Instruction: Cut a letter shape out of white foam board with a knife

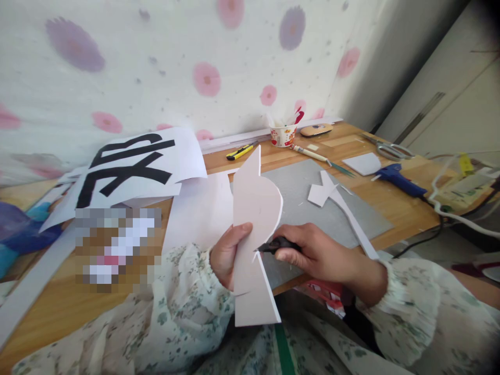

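My left hand (225,253) grips a white foam board piece (255,203) by its straight left edge, thumb on the front face. The piece stands upright over the table's near edge, with a rounded bulge on its right side and a notch below that. Closed around a black-handled craft knife (284,243), my right hand (322,255) has the tip at the notch, where a small sliver of board sticks up. Behind the hands lies a grey cutting mat (299,182). White foam offcuts (351,219) rest on its right part.
A sheet with bold black characters (136,161) lies left. Behind the mat are a yellow utility knife (242,151) and a paper cup (283,137) holding tools. Scissors (390,150), a blue glue gun (400,179) and white cables (437,200) occupy the right side.
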Motion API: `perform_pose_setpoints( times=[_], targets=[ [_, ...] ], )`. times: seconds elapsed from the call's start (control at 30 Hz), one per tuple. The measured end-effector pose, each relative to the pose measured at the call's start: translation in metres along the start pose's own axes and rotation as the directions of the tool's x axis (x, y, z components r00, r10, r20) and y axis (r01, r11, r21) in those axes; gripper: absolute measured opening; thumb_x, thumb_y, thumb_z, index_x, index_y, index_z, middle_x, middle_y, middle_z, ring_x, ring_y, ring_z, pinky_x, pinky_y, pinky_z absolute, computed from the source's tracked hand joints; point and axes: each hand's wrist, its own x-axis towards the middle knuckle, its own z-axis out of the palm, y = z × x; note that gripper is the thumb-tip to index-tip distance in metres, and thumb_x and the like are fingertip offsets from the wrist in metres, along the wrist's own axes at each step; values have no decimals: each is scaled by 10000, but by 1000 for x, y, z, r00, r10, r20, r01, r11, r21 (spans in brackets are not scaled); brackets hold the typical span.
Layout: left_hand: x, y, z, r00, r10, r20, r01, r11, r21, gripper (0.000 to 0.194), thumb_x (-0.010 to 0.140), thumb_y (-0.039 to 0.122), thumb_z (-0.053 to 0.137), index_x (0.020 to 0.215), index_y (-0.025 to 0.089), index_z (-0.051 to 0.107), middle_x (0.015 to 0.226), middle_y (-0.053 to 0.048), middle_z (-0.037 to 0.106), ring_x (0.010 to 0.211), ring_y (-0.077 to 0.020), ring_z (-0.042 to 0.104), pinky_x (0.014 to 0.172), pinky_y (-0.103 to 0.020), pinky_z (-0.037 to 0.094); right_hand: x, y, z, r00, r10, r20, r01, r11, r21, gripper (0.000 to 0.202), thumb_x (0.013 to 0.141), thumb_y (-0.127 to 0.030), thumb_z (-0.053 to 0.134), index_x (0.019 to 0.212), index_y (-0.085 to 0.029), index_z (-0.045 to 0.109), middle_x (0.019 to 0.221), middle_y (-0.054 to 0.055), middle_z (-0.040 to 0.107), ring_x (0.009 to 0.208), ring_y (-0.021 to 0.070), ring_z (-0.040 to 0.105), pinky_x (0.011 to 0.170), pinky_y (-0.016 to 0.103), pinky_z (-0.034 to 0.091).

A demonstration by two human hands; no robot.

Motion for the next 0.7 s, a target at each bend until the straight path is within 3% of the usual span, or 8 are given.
perform_pose_setpoints(
  times=[0.13,0.33,0.5,0.7],
  targets=[
    [-2,0,2,997,52,49,-52,999,-10,175,673,187,763,678,148,593,483,36,573,418,-87,561,374,-131,392,-2,2,4,999,-40,-32,42,998,50,416,958,-525,421,950,-151,604,821,54,652,701,143,580,640,247,441],
    [-5,3,5,997,75,28,-79,980,183,231,698,302,755,658,144,591,456,12,564,353,-107,504,321,-173,360,-7,0,0,972,-171,-160,180,983,44,358,955,-489,451,888,-163,583,745,31,609,665,133,561,614,241,429],
    [-3,2,11,983,165,-75,-150,973,178,176,713,236,727,828,139,635,509,16,604,359,-115,511,373,-202,425,-9,-2,-7,949,-82,-303,85,996,-3,329,960,-468,450,901,-173,585,734,21,594,648,134,540,573,240,409],
    [-4,2,12,986,164,-20,-158,971,178,193,673,254,772,722,130,633,489,-5,609,377,-121,536,352,-183,391,-7,1,0,974,-7,-226,-5,999,-52,360,947,-478,463,916,-148,606,771,54,622,684,163,562,622,272,420]
  ],
)
